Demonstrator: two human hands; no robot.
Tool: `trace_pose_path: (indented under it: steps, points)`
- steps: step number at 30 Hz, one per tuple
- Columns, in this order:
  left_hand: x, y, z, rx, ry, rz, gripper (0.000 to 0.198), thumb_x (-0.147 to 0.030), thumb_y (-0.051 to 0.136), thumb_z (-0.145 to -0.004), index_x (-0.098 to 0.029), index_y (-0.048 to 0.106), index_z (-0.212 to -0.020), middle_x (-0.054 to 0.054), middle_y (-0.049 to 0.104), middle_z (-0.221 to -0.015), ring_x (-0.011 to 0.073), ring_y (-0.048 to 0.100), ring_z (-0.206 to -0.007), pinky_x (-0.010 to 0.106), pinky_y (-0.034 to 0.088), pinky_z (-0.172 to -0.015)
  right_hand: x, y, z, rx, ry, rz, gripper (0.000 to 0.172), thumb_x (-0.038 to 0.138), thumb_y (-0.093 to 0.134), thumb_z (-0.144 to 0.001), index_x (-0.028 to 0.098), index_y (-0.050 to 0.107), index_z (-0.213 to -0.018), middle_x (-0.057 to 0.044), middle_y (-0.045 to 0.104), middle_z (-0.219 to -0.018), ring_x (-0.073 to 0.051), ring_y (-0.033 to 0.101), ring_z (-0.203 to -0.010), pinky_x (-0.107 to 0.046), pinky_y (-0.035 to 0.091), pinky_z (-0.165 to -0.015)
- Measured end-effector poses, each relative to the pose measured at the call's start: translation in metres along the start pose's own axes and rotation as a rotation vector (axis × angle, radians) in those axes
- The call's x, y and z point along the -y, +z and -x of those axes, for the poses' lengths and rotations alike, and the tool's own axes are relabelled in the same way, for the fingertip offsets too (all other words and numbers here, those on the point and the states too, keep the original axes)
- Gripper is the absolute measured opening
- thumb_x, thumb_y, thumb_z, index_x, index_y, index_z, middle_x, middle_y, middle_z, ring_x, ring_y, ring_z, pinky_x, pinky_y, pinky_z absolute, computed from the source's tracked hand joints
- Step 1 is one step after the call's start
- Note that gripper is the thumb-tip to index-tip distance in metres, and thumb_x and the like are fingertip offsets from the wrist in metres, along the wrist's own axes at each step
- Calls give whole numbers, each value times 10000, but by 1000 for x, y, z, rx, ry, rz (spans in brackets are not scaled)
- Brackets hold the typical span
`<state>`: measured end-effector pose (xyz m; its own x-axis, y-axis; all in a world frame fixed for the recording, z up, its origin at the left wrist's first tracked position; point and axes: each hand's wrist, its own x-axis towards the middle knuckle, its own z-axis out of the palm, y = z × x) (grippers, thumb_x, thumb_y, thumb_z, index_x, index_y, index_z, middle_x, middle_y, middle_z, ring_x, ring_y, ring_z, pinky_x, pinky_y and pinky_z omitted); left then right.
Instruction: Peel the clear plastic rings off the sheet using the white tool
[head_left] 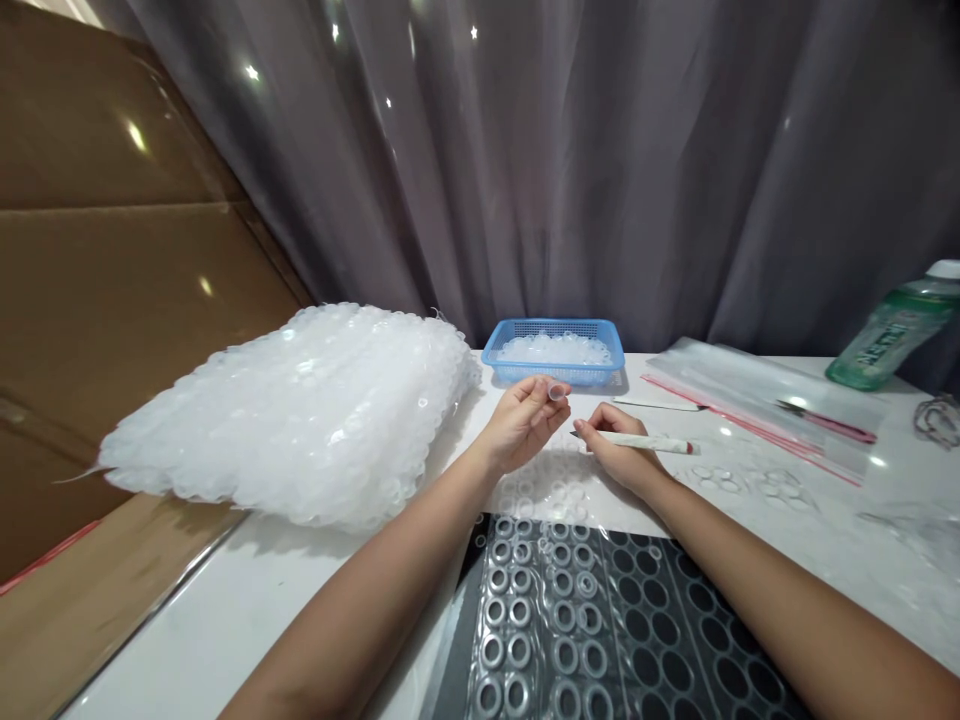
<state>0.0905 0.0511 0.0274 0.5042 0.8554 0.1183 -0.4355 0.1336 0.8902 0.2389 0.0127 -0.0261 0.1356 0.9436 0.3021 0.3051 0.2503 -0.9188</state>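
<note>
Between the thumb and fingers of my left hand (527, 422) is a small translucent plastic ring (556, 391), held up in front of the blue basket. My right hand (616, 445) grips a white craft knife (652, 441), its dark pointed tip turned left toward my left hand and apart from the ring. Beneath my forearms lies a black mat (652, 640) with clear plastic strips on it. Rows of translucent rings (517, 610) sit on its left side, while round cutout shapes show on its right.
A blue basket (491, 358) holds many small translucent pieces. To the left lies a big bag of translucent rings (300, 420), beside cardboard (112, 250). On the right are clear zip bags (720, 385), tweezers (829, 422) and a green bottle (892, 330). A grey curtain (562, 170) hangs behind.
</note>
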Motion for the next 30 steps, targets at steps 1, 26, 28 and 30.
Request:
trace_pose_path:
  steps: [1, 26, 28, 30]
  points:
    - [-1, 2, 1, 21, -8, 32, 295, -391, 680, -718, -152, 508, -720, -1, 561, -842, 51, 541, -716, 222, 464, -782, 0, 0, 0, 3, -4, 1, 282, 405, 552, -760, 189, 461, -602, 34, 496, -536, -117, 451, -538, -231, 347, -552]
    - [23, -16, -5, 278, 113, -1617, 176, -304, 505, -801, -171, 618, -775, 18, 568, -688, 143, 512, -640, 233, 363, -596, -13, -3, -4, -8, 240, 152, 278, 373, 511, -712, 216, 391, -517, 41, 498, -411, -119, 437, -405, -238, 321, -446]
    - [24, -16, -5, 289, 116, -1631, 182, -297, 504, -806, -172, 635, -793, 26, 581, -696, 151, 525, -652, 237, 371, -608, -13, -3, -4, 1, 224, 169, 283, 384, 508, -714, 214, 396, -517, 34, 516, -428, -123, 452, -428, -238, 329, -462]
    - [25, -16, -5, 311, 126, -1645, 191, -285, 493, -815, -172, 646, -805, 39, 595, -713, 164, 540, -675, 249, 382, -632, -13, -2, -4, 11, 220, 190, 279, 390, 502, -713, 213, 402, -523, 30, 526, -445, -126, 462, -451, -236, 327, -468]
